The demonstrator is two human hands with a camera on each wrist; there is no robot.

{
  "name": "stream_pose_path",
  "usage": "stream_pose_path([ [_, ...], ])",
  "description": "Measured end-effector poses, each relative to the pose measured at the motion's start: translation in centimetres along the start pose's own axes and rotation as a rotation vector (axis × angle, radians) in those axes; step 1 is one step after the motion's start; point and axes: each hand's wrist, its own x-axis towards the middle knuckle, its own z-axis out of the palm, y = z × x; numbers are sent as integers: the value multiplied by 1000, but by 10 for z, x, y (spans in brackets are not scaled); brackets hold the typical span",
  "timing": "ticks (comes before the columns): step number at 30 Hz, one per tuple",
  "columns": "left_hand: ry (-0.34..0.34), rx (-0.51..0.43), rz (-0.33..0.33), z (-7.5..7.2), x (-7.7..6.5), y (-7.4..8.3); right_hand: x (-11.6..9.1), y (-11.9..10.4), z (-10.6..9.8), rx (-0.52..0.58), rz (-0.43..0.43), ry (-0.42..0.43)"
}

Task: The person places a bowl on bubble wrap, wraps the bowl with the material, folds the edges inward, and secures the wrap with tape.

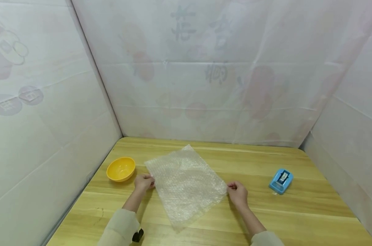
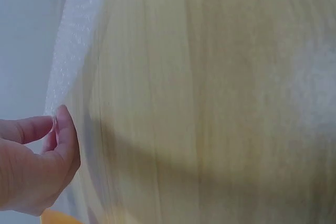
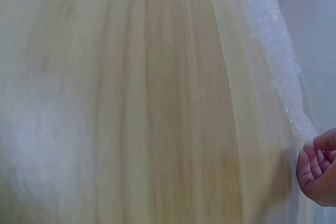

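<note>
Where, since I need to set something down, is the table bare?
Bare patches of the wooden table: between the clear bubble-wrap sheet and the blue plastic device, beyond the right hand; and in front of that device. Crowded: between the round yellow bowl and the sheet, where the left hand is.

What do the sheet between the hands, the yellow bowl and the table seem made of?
Sheet: apparently clear plastic bubble wrap, by its dimpled, glinting surface. Yellow bowl: probably glossy plastic, given its bright highlights. Table: wood-grained with a sheen; solid wood or laminate, cannot tell.
</note>
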Motion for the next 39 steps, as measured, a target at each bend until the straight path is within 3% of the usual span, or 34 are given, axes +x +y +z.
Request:
stream_pose_path([
  [11, -136, -2, 3, 9, -14, -5, -1, 14, -22, -40, 33, -8],
  [33, -240, 37, 12, 42, -34, -12, 3, 34, -63, -156, 46, -15],
  [39, -289, 47, 2, 46, -38, -12, 5, 40, -74, -135, 82, -32],
])
